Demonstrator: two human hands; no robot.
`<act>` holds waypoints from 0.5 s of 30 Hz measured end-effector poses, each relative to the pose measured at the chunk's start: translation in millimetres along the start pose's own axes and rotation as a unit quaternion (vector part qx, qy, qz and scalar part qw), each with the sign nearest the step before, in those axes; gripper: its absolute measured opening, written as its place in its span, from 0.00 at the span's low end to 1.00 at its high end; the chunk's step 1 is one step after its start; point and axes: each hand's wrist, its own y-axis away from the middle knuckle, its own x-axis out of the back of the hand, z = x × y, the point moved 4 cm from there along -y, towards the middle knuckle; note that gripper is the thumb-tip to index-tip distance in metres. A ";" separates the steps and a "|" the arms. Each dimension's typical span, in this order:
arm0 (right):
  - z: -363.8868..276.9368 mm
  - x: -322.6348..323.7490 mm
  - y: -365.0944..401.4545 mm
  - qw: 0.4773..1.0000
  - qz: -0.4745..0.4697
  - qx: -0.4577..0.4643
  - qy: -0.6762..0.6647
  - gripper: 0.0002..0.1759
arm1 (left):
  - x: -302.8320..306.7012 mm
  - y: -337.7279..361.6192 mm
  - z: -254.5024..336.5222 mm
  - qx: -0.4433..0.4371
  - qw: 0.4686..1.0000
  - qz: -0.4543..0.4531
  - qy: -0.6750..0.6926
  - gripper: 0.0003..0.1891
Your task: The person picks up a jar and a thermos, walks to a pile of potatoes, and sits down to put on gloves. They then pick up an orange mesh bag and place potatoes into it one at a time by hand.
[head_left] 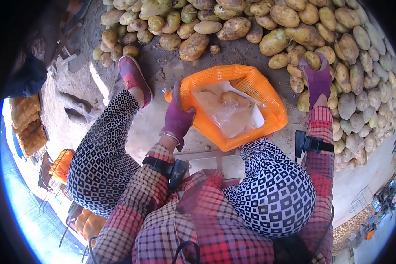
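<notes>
I see the purple-gloved right grip (pixel 318 80) half-curled at an oval yellow potato (pixel 312 60), the orange mesh sack (pixel 248 78) leftward, beside the half-curled left grip (pixel 179 115), both holds unclear.

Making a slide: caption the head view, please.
Gloved left hand at an orange mesh bag, right hand at heaped potatoes.

Purple gloves (pixel 179 115), plaid sleeves (pixel 132 196) and patterned trousers (pixel 277 189) show.
</notes>
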 end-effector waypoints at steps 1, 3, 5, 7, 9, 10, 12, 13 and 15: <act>-15.0 -6.3 14.3 0.993 -0.052 0.019 -0.108 0.36 | 3.3 1.7 -0.7 0.010 1.000 -0.008 -0.014 0.49; -63.4 -27.5 68.0 0.933 -0.215 0.079 -0.277 0.35 | 7.0 8.4 -1.1 0.014 0.999 -0.023 -0.020 0.49; -77.4 -65.9 114.4 0.890 -0.443 0.088 -0.066 0.35 | 6.6 6.5 -2.3 0.058 0.997 -0.058 -0.003 0.49; -47.4 -106.5 130.9 0.838 -0.544 0.039 -0.009 0.34 | 10.2 7.1 2.5 0.042 0.998 -0.055 -0.011 0.49; -54.8 -80.2 107.0 0.897 -0.434 0.044 -0.074 0.33 | 12.2 7.1 -4.8 0.060 0.996 -0.061 -0.020 0.48; -54.2 -62.3 96.6 0.934 -0.325 0.034 -0.146 0.31 | 12.0 9.7 -10.0 0.067 0.996 -0.059 -0.018 0.48; -47.3 -33.3 59.5 0.969 -0.058 0.177 0.162 0.30 | 7.8 7.6 -14.2 0.055 0.996 -0.063 -0.013 0.48; -38.0 -34.0 44.7 0.954 -0.049 0.180 0.236 0.28 | 6.0 6.9 -15.6 0.061 0.996 -0.066 -0.016 0.48; -21.4 -44.9 27.3 0.935 -0.052 0.181 0.300 0.27 | 5.1 5.2 -13.5 0.035 0.999 -0.038 -0.010 0.48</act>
